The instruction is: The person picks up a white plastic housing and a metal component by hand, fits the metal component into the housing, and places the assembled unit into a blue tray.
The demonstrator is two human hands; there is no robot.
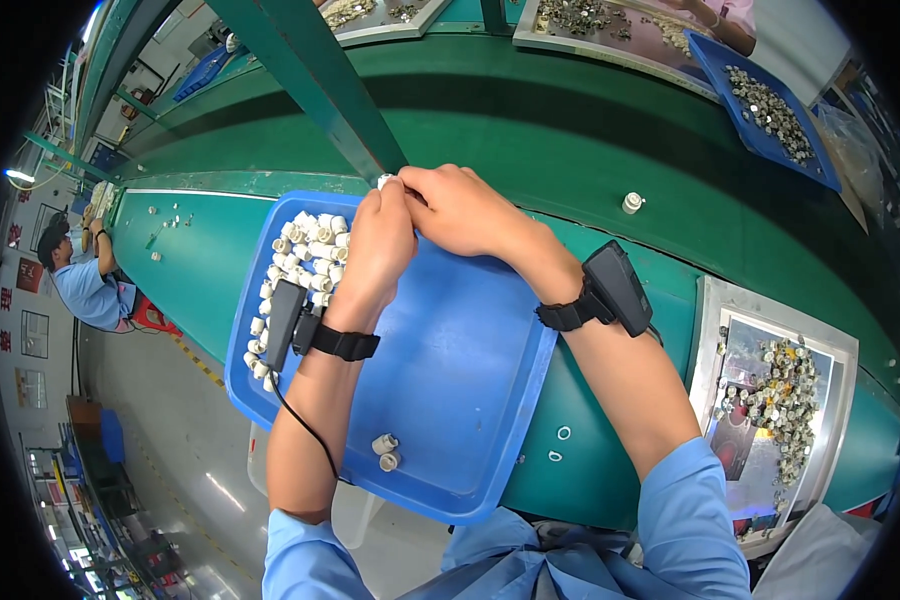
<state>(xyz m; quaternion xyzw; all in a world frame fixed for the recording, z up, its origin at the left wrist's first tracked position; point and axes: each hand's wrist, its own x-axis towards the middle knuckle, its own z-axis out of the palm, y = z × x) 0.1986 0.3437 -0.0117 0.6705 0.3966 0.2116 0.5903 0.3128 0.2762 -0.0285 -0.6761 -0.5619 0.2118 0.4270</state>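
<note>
- A long green conveyor belt point(530, 140) runs across a factory floor, from nine o'clock to four o'clock.
- A green steel beam point(310, 80) slants down from twelve o'clock.
- At nine o'clock, a seated worker in a blue shirt point(85, 285) leans on the belt's edge.
- Grey polished floor point(170, 420) with a yellow line point(200, 365) gleams at seven o'clock.
- Strip lights point(18, 176) glow at ten o'clock.

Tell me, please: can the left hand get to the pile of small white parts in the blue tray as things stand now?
Probably yes. The left hand is just beside the white parts in the blue tray, with nothing between them. But both hands pinch one small white piece, so it is occupied.
</note>
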